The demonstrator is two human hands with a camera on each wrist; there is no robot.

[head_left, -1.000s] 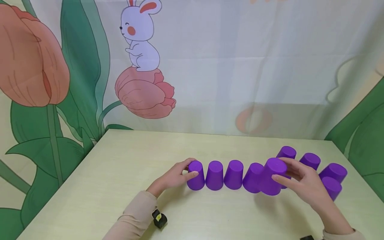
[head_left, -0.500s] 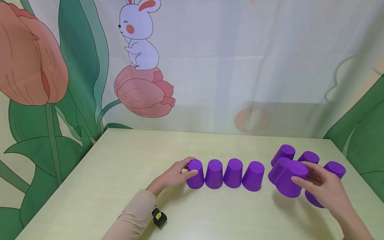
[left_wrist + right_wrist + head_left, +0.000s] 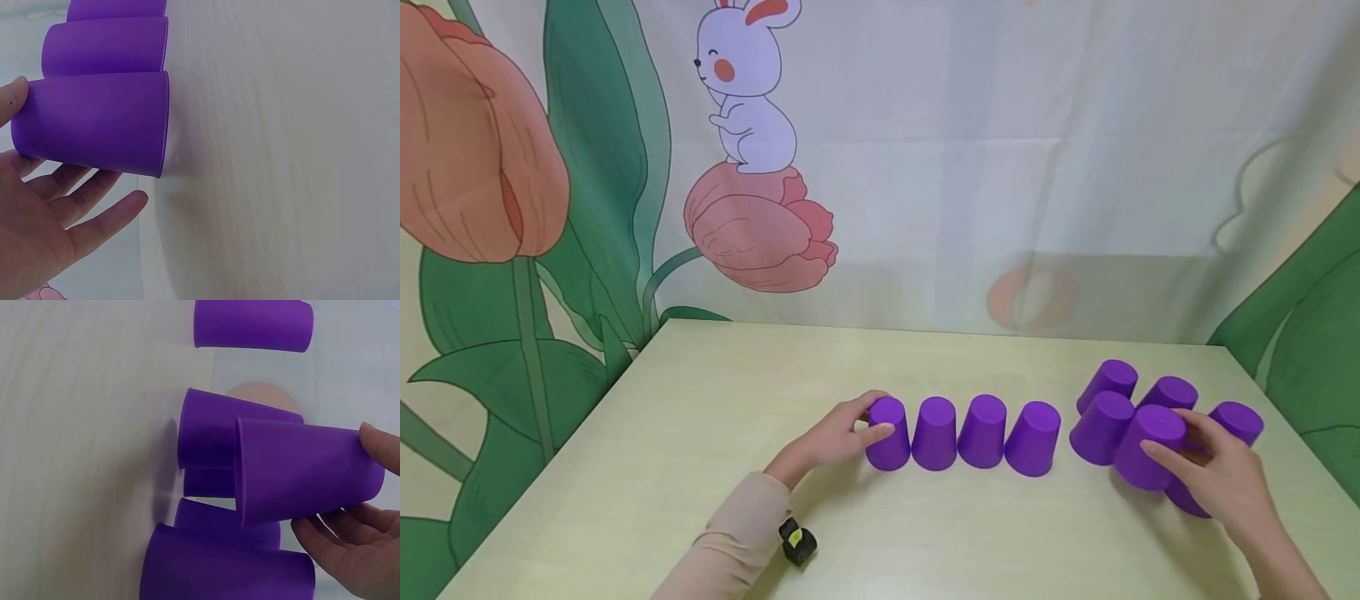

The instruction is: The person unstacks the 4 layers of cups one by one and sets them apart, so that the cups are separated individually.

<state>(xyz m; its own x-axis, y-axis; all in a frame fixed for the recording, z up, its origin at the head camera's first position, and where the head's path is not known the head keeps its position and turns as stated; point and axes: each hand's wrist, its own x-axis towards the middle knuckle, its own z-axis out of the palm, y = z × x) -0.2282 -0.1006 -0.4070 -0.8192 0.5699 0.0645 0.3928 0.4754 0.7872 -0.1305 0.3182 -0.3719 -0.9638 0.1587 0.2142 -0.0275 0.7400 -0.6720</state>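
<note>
A row of several purple cups stands upside down across the middle of the table. My left hand (image 3: 835,440) grips the leftmost cup (image 3: 891,455), thumb in front and fingers behind; in the left wrist view that cup (image 3: 94,122) stands on the table. Another upside-down purple cup (image 3: 1153,429) is held by my right hand (image 3: 1232,483) between thumb and fingers. The right wrist view shows this held cup (image 3: 306,469) raised off the table, in front of other cups. Behind and beside it, several more purple cups stand loosely grouped, one (image 3: 1187,500) partly hidden by my right hand.
The row's right end cup (image 3: 1033,437) stands apart from the group, whose nearest cup is (image 3: 1101,429) just left of the held one. A black device (image 3: 799,543) is at my left wrist. A printed curtain (image 3: 910,208) hangs behind the table (image 3: 700,467).
My right hand has carried its cup rightward from beside the row's right end to the front of the loose group. The left hand stays on the leftmost cup.
</note>
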